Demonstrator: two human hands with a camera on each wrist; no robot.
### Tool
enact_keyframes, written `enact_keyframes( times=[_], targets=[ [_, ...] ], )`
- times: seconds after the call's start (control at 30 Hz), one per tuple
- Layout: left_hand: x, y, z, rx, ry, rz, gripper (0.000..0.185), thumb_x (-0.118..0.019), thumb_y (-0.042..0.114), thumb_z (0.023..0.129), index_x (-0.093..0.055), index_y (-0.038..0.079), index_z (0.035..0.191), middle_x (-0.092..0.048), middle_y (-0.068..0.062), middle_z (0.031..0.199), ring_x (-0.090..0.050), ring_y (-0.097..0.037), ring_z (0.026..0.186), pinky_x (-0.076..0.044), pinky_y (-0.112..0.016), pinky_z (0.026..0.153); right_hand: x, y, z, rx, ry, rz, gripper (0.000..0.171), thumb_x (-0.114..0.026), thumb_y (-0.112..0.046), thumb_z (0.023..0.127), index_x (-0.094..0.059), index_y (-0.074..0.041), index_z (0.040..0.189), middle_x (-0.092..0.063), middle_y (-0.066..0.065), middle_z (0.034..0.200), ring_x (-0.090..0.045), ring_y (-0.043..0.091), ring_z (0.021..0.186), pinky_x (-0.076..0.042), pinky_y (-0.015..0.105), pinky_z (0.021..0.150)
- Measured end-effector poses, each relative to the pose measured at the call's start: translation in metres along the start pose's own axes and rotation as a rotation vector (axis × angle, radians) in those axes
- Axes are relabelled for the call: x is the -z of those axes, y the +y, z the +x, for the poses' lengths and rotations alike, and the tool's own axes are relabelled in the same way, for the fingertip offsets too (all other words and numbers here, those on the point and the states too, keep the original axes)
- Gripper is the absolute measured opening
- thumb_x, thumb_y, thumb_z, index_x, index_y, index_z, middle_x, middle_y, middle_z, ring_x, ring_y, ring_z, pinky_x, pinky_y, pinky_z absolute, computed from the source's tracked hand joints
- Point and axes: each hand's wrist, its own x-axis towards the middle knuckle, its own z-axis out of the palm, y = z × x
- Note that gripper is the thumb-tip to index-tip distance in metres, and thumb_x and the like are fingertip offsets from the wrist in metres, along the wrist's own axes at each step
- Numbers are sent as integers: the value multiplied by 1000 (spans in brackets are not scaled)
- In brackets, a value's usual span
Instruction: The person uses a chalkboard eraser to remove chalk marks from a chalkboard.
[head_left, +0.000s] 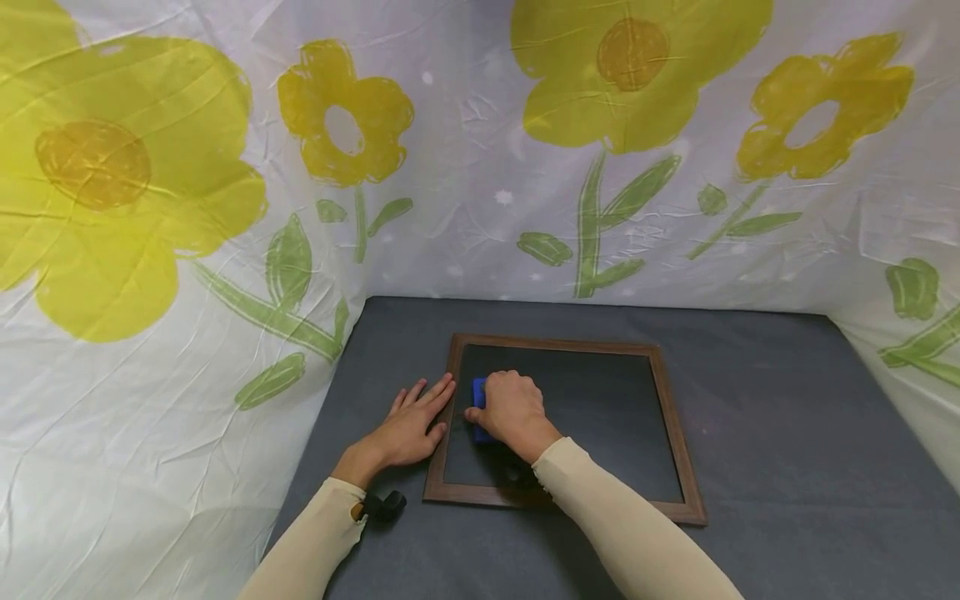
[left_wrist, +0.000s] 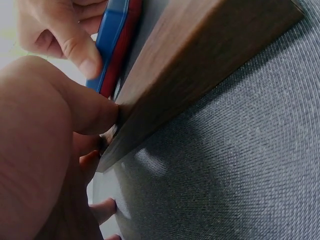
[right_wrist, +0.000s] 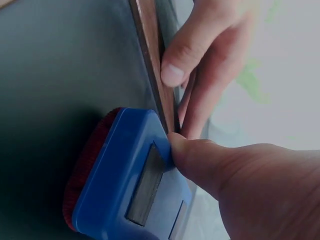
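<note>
Head view: gripping the blue eraser [right_wrist: 120, 175] on the left part of the blackboard [head_left: 600, 417] with the right hand [head_left: 513, 412]; resting the left hand [head_left: 407, 429], outstretched, against the wooden frame [head_left: 672, 425]; risking skewing it by pushing sideways.

Left sleeve [head_left: 309, 540]: long, cream, plain fabric, close-fitting, lightly creased. Right sleeve [head_left: 633, 525]: matching colour, fabric and fit. Cuffs [head_left: 561, 454]: uneven edge, ending at the wrist. Wrist device [head_left: 390, 506], left: one compact black unit with rounded housing, fitted at the inner side of the cuff, projecting clear of the fabric.
</note>
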Motion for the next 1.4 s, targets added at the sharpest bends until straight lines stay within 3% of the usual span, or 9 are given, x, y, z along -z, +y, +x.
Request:
enact_keyframes(
  times=[0.17,0.3,0.87,1.4],
  targets=[
    [9,14,-2,43,-38,22,72,-56,22,111,-27,10,175,-17,-6,185,-14,-54,167,-6,-79,129,3,16,-4,-31,8,18,70,-85,-63,90,-77,-2,124,-76,12,94,-71,26,70,-63,41,61],
    [11,17,-2,66,-63,73,72,-56,22,113,-24,10,176,-15,-5,186,-12,-50,169,-6,-76,131,5,31,-7,-49,16,36,69,-86,-62,89,-78,-2,120,-74,12,90,-67,25,66,-60,40,58],
    [11,18,-3,63,-68,67,72,-55,24,113,-23,12,177,-14,-4,186,-12,-49,169,-6,-75,131,21,104,-24,-159,-18,70,68,-85,-60,90,-73,1,116,-69,13,87,-65,27,69,-58,43,59],
    [11,18,-3,69,-75,70,72,-55,24,114,-22,11,177,-13,-5,186,-11,-49,169,-6,-75,131,38,169,-43,-233,-37,73,75,-83,-57,94,-67,10,124,-72,23,92,-66,31,69,-55,44,57]
  ],
)
